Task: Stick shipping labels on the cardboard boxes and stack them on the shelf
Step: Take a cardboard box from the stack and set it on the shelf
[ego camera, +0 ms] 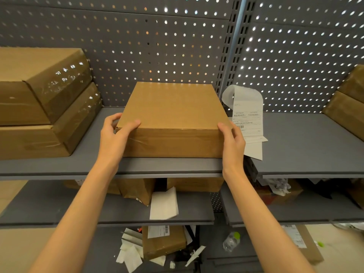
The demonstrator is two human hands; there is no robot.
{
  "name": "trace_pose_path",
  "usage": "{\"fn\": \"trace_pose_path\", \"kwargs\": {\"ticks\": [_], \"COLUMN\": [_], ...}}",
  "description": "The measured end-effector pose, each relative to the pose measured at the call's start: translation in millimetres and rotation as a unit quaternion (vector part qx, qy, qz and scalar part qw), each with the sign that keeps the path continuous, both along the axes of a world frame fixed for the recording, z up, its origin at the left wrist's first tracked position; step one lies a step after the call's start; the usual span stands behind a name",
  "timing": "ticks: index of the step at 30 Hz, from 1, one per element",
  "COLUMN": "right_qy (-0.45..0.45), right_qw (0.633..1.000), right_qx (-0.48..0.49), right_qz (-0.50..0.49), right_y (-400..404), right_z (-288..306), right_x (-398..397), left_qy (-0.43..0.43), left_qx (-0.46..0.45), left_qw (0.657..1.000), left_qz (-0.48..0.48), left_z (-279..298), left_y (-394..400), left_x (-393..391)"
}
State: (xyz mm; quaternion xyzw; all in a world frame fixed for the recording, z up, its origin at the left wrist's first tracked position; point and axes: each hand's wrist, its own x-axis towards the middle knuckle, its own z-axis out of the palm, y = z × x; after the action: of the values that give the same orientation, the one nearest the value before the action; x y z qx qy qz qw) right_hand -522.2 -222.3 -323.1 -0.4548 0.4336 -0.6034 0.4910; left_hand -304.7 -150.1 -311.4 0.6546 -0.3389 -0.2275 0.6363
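Note:
A plain brown cardboard box [173, 113] stands on the grey shelf [295, 146], its top bare. My left hand [116, 134] grips its near left corner, thumb on the top edge and fingers round the side. My right hand [233, 140] holds the near right corner, thumb on top. A curled strip of white shipping labels [248, 117] lies on the shelf just right of the box, partly behind my right hand.
Two taped boxes [43, 103] are stacked at the shelf's left, and two more boxes [348, 107] at its far right. Pegboard [157, 46] backs the shelf. Lower shelves hold boxes, label backing sheets [164, 205], paper scraps and a plastic bottle [231, 241].

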Motion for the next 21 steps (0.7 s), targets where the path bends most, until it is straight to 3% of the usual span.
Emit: {"fn": "trace_pose_path", "kwargs": {"ticks": [7,11,16,21], "right_qy": [0.015,0.031,0.049,0.113], "right_qw": [1.000,0.999,0.998,0.993], "right_qx": [0.003,0.006,0.002,-0.038], "right_qz": [0.004,0.012,0.028,0.001], "right_y": [-1.4,-1.6,-0.8,-2.2], "right_z": [0.4,0.3,5.2,15.3], "right_x": [-1.1,-3.4,-9.0,-17.5], "left_qy": [-0.004,-0.055,-0.199,-0.373], "left_qx": [0.012,0.030,0.064,0.053], "left_qw": [1.000,0.998,0.977,0.923], "left_qz": [-0.016,-0.016,0.039,0.083], "left_z": [0.3,2.1,13.6,29.2], "left_y": [0.9,5.0,12.5,12.6], "left_x": [4.5,6.5,4.7,-5.3]}}
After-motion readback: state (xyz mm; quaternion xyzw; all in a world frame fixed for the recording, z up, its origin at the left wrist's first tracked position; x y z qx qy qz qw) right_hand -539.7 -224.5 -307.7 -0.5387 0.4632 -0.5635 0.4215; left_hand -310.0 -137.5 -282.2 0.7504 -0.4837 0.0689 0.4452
